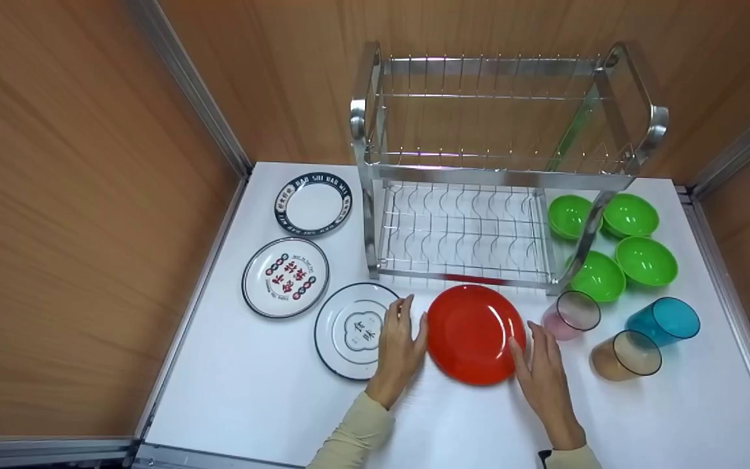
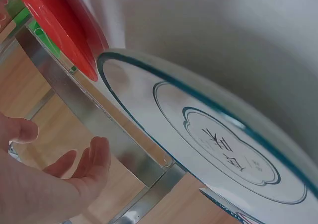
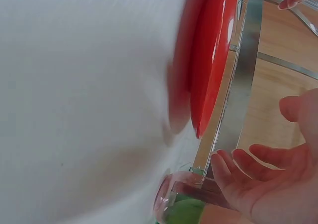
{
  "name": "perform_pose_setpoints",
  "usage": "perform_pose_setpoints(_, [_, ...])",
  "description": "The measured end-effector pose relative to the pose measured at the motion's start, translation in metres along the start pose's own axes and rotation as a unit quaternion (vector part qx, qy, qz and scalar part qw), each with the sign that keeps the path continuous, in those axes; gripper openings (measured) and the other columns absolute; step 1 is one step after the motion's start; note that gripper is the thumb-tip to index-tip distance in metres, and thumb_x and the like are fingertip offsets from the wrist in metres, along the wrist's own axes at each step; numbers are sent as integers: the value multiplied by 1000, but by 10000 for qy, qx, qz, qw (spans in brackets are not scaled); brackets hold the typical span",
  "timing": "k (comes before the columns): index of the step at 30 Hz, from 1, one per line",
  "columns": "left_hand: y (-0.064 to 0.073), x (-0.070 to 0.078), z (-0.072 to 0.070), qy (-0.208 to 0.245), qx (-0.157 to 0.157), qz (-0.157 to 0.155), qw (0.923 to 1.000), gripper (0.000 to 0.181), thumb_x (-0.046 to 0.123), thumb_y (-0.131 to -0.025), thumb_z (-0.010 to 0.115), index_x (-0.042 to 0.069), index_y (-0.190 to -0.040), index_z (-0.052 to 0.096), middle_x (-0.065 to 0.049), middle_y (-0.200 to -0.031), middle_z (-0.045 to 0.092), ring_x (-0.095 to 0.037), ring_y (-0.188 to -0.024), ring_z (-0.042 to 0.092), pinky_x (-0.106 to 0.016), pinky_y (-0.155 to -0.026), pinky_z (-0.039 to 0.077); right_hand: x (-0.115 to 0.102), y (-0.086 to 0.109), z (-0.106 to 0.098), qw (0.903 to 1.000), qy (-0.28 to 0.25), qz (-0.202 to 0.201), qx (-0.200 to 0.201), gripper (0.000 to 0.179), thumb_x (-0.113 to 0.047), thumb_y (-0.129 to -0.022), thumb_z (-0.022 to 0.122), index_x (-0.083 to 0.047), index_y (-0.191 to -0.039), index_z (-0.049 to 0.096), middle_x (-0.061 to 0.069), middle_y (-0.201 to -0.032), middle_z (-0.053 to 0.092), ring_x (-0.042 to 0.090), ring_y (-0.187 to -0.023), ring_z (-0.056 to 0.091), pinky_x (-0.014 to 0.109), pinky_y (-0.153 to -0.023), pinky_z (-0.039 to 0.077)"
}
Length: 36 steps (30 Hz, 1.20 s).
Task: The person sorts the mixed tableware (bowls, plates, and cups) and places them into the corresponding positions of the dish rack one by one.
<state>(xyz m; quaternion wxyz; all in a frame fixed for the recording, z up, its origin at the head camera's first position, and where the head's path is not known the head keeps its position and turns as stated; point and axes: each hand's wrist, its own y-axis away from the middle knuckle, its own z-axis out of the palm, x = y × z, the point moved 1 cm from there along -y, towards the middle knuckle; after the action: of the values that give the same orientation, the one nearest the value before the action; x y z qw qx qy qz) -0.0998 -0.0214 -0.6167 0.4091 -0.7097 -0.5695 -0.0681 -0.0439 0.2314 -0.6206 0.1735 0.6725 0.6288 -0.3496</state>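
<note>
A round red plate (image 1: 476, 335) lies on the white table in front of the wire dish rack. My left hand (image 1: 399, 342) hovers at its left side, above the right edge of a white plate (image 1: 342, 332) with dark lettering. In the left wrist view the left hand (image 2: 64, 169) has loosely bent fingers with nothing between them. At the red plate's right side is my right hand (image 1: 544, 371), thumb over the rim in the head view. The right wrist view shows the right hand (image 3: 268, 169) apart from the red plate (image 3: 213, 60), fingers spread and relaxed.
The two-tier metal dish rack (image 1: 466, 277) stands behind. Two more patterned plates, a red-lettered one (image 1: 284, 306) and a dark-rimmed one (image 1: 313, 207), lie left. Several green bowls (image 1: 647, 260) sit right, near pink (image 1: 564, 322), blue (image 1: 661, 322) and amber (image 1: 622, 358) cups.
</note>
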Motion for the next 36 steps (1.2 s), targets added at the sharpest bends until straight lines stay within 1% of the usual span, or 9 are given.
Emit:
perform_pose_setpoints(3, [2,1,3,166,-86,-110,9998,48,13,-96,73,-4,-137,57,-19,-123,63,-30,-111,66,-39,-91,58,1,1,-1,9998,31,148,-121,54,-22,-102,65,9,-143,46,26,-140,47,41,-128,47,62,-102,47])
perform_pose_setpoints(6, [5,3,7,299,-286,-244,9988,53,14,-98,71,-6,-143,52,-22,-127,63,-32,-115,66,-40,-92,57,2,2,-1,9994,65,274,-215,55,-23,-104,63,8,-144,44,26,-142,45,42,-129,47,62,-102,46])
perform_pose_setpoints(11, [11,8,13,414,-873,-521,9940,61,18,-102,66,-7,-152,40,-23,-138,59,-33,-125,62,-40,-95,55,4,3,-3,9988,64,397,-280,56,-22,-104,62,8,-147,41,27,-145,42,43,-133,45,62,-106,43])
perform_pose_setpoints(16, [14,11,21,693,-1178,-663,9884,64,15,-104,63,-12,-153,33,-27,-138,57,-35,-126,61,-40,-95,54,4,2,-4,9971,84,595,-472,59,-26,-106,60,7,-149,38,27,-151,37,43,-139,39,61,-108,40])
perform_pose_setpoints(20, [19,13,28,958,-1318,-772,9836,63,9,-104,61,-17,-151,30,-27,-135,57,-34,-124,62,-39,-94,54,6,4,-4,9971,24,611,-448,58,-27,-106,60,7,-149,38,27,-151,38,44,-139,38,62,-109,39])
perform_pose_setpoints(24, [24,17,34,1005,-1229,-955,9827,57,3,-104,58,-19,-149,32,-26,-132,56,-33,-121,62,-40,-96,54,8,6,-4,9978,-16,542,-370,57,-27,-106,59,8,-147,40,28,-149,40,44,-138,40,63,-111,38])
perform_pose_setpoints(30, [30,23,41,1197,-1195,-1340,9764,49,1,-107,50,-20,-148,33,-34,-139,46,-38,-122,59,-45,-97,54,9,5,-6,9950,47,795,-597,60,-31,-107,56,6,-150,37,27,-150,38,43,-139,38,63,-110,38])
perform_pose_setpoints(32, [31,25,43,1259,-1118,-1365,9762,48,1,-107,49,-21,-147,34,-34,-138,45,-37,-120,59,-45,-96,55,9,4,-7,9944,51,835,-649,61,-31,-107,56,6,-151,36,26,-150,37,43,-139,37,62,-111,37])
perform_pose_setpoints(36, [29,27,46,1214,-828,-1297,9806,37,-4,-104,51,-18,-139,46,-26,-122,51,-33,-108,58,-43,-92,57,10,2,-8,9950,51,751,-652,59,-28,-107,58,6,-150,36,26,-150,37,43,-140,37,62,-111,37])
